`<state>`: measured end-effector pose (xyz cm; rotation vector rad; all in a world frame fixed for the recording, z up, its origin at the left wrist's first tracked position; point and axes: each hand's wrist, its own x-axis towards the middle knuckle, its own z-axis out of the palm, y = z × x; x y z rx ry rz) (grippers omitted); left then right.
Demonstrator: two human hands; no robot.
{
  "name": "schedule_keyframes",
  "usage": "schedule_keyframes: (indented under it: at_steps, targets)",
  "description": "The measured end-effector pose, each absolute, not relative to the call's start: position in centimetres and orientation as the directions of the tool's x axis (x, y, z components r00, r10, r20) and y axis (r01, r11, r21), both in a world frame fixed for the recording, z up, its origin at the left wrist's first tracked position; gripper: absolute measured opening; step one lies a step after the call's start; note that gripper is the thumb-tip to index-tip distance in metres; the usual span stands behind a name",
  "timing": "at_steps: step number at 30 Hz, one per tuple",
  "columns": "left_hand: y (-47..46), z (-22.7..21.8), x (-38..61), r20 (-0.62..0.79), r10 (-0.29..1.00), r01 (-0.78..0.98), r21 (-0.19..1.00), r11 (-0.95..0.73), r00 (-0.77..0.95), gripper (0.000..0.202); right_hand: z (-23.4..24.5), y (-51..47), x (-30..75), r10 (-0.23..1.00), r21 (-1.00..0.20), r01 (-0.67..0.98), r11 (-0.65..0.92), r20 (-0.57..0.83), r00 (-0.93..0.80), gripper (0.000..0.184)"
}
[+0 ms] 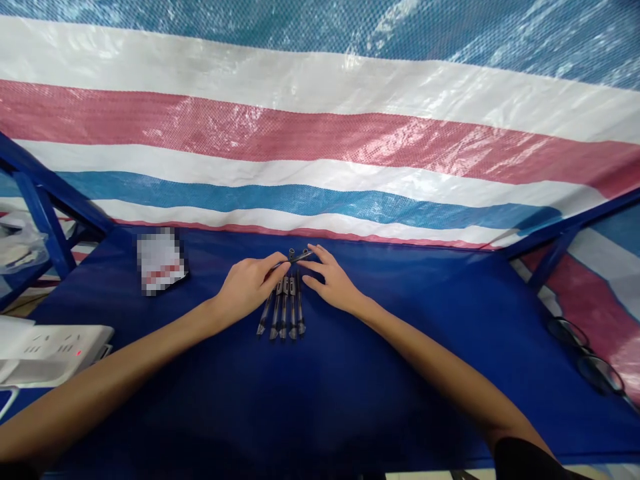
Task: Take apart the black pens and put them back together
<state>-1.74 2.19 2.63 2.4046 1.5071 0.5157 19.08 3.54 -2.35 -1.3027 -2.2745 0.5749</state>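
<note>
Nearest me, my left forearm point(115, 380) and right forearm point(440, 380) reach across a navy cloth point(400, 393), with a dark sleeve point(530, 463) at my right elbow. My left hand point(249, 287) has its fingers close together, and their tips reach one end of a dark pen point(300, 256) lying crosswise. My right hand point(333, 280) is loosely spread, its upper fingers at the pen's other end and its thumb just beside the row below. I cannot tell whether either hand is actually pinching the pen. Five pens point(284, 308) lie side by side between my hands, nearly parallel. A blurred white packet point(160, 261) lies well to the left, near a white power strip point(55, 353) showing a red light. Black-framed glasses point(585, 357) sit far right, below a striped tarp point(300, 147).
</note>
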Motion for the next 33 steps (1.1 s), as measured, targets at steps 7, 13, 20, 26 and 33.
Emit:
schedule_keyframes:
  at_steps: [7, 13, 20, 26, 33]
  targets:
    - [2.6, 2.7, -2.0, 0.240, 0.889, 0.802, 0.386, -0.455, 0.389, 0.035, -2.3, 3.7, 19.3, 0.899, -0.630, 0.645, 0.432, 0.242, -0.365, 0.035]
    - [2.3, 1.4, -1.8, 0.264, 0.843, 0.749, 0.387, -0.538, 0.469, 0.033, -1.3, 2.3, 19.5, 0.884, -0.737, 0.497, 0.458, 0.437, -0.167, 0.014]
    - [2.8, -2.3, -2.1, 0.417, 0.755, 0.724, 0.271, -0.635, 0.506, 0.038, -3.2, 0.9, 19.3, 0.922, -0.847, 0.384, 0.369, 0.385, -0.035, 0.023]
    - [2.9, -3.1, -2.7, 0.440, 0.763, 0.753, 0.248, -0.610, 0.474, 0.037, -4.3, 0.7, 19.3, 0.922, -0.847, 0.371, 0.381, 0.378, -0.084, 0.026]
    - [3.0, -3.7, -2.8, 0.460, 0.743, 0.749, 0.218, -0.625, 0.486, 0.037, -4.2, 0.7, 19.3, 0.925, -0.842, 0.388, 0.375, 0.371, -0.089, 0.025]
